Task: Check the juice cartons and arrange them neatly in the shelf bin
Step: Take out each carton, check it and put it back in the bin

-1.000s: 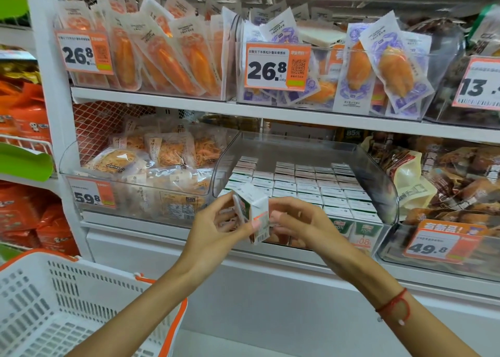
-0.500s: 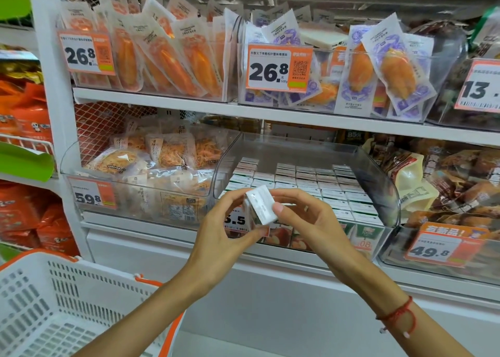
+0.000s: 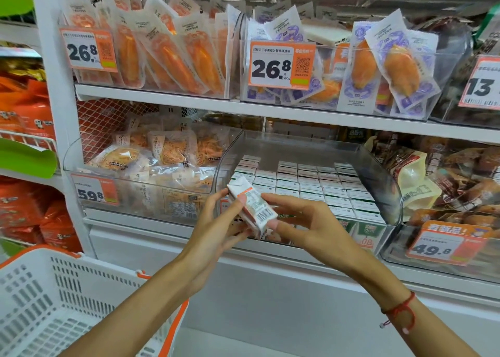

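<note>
1. Juice carton: a small white carton with an orange band, tilted so its barcode panel faces up and to the right; I hold it in front of the clear shelf bin, just below the bin's front lip.
2. My left hand: it cradles the carton from beneath and the left. My thumb lies curled along the upper face; the other fingers wrap under the lower edge.
3. My right hand: its fingers are half curled. The thumb tip presses the carton's lower right corner by the barcode, and the forefinger reaches toward the top edge; whether that finger touches I cannot tell.
4. Rows of cartons: packed upright inside the bin, tops showing, in even ranks.
5. White shopping basket: at lower left beneath my left forearm, with orange trim.
6. Red cord bracelet: on my right wrist.
</note>
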Motion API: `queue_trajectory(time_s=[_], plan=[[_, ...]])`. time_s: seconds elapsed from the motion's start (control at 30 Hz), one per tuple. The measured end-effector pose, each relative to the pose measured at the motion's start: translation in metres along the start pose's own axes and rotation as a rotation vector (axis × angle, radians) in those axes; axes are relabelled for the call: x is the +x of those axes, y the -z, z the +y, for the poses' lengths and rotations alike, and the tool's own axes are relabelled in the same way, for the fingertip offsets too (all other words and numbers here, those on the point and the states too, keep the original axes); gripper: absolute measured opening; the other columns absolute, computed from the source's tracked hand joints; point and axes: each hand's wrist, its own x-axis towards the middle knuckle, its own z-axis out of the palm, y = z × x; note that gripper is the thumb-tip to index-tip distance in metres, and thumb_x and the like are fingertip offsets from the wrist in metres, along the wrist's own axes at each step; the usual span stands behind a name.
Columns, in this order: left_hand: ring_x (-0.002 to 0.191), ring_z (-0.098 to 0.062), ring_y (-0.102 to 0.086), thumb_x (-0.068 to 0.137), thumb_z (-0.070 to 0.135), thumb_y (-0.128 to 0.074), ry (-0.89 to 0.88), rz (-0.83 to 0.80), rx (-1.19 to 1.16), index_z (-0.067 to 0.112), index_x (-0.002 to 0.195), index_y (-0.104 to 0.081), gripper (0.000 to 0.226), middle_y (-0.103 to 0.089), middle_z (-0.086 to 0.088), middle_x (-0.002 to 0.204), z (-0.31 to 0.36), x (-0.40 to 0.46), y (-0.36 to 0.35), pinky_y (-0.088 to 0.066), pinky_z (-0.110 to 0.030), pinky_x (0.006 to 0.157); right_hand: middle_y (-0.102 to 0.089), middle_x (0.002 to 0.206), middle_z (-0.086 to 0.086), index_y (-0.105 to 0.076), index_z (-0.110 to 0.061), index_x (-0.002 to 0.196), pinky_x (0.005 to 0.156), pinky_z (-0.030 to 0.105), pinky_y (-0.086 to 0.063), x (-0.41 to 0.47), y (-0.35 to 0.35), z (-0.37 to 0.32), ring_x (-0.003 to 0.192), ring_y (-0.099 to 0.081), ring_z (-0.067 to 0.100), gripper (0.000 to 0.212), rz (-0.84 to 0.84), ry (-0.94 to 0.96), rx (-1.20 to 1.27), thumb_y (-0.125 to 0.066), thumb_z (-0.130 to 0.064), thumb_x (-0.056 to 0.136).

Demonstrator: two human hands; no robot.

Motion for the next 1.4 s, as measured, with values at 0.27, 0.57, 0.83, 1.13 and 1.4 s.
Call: queue_trajectory(time_s=[0.27, 0.57, 0.83, 1.13, 1.4], plan=[[0.078, -0.016, -0.075, 0.049, 0.085, -0.053, 0.342, -0.096, 0.344, 0.030, 0.106, -0.064, 0.080, -0.077, -0.003, 0.085, -0.005, -0.002, 0.004, -0.058, -0.027, 0.058, -0.076, 0.079, 0.001, -0.080, -0.026, 0.081, 0.056, 0.012, -0.050, 0.002, -0.003, -0.001, 0.066, -0.070, 0.007, 0.026, 0.098, -0.272, 0.284, -0.076, -0.047, 0.067], [0.084, -0.017, -0.075, 0.058, 0.067, -0.068, 0.239, -0.021, 0.188, 0.030, 0.114, -0.055, 0.068, -0.076, -0.008, 0.097, -0.001, -0.003, -0.002, -0.059, -0.029, 0.063, -0.076, 0.096, 0.002, -0.076, -0.029, 0.101, 0.075, 0.023, -0.058, 0.002, -0.001, 0.004, 0.092, -0.073, 0.018, 0.033, 0.039, -0.348, 0.302, -0.071, -0.050, 0.076], [0.111, -0.009, -0.065, 0.071, 0.046, -0.068, -0.149, 0.031, 0.160, 0.041, 0.130, -0.042, 0.065, -0.074, 0.011, 0.107, 0.003, -0.005, -0.010, -0.049, -0.030, 0.097, -0.076, 0.095, 0.002, -0.067, -0.018, 0.115, 0.084, 0.031, -0.059, 0.006, -0.010, 0.004, 0.089, -0.073, 0.016, 0.051, 0.077, -0.365, 0.404, -0.072, -0.044, 0.071], [0.097, -0.017, -0.072, 0.078, 0.037, -0.067, -0.010, 0.051, 0.031, 0.015, 0.123, -0.057, 0.051, -0.070, -0.009, 0.114, 0.009, -0.006, -0.002, -0.059, -0.029, 0.083, -0.057, 0.122, -0.020, -0.057, -0.037, 0.121, 0.089, 0.021, -0.051, 0.001, -0.002, 0.015, 0.111, -0.056, 0.001, 0.061, 0.271, 0.078, -0.276, -0.086, -0.021, 0.070], [0.100, -0.017, -0.071, 0.077, 0.028, -0.071, -0.037, -0.056, 0.190, 0.020, 0.127, -0.059, 0.053, -0.072, -0.004, 0.112, 0.026, -0.003, 0.009, -0.059, -0.023, 0.077, -0.049, 0.128, -0.034, -0.047, -0.049, 0.126, 0.098, 0.006, -0.035, 0.002, 0.010, 0.016, 0.124, -0.043, -0.008, 0.061, 0.207, 0.187, -0.367, -0.079, -0.023, 0.080]])
